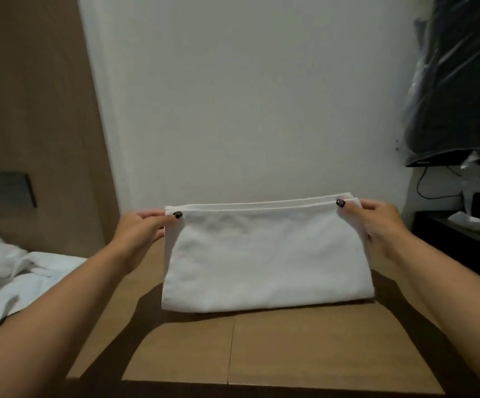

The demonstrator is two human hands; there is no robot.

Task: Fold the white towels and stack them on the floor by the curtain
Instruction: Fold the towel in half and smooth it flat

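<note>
A white towel (264, 259), folded into several layers, hangs in the air in front of the white wall, above a brown cardboard surface. My left hand (144, 229) pinches its upper left corner between thumb and fingers. At the upper right corner, my right hand (376, 222) pinches the layered edge the same way. The towel's top edge is stretched level between both hands; its lower fold hangs just above the cardboard. No curtain shows in this view.
The cardboard surface (290, 349) lies below the towel, with a seam down its middle. Crumpled white linen (17, 277) lies at the left. A wooden panel (31, 110) stands behind it. Right: a dark plastic-covered bundle (457, 81) and a dark table (463, 239) with cables.
</note>
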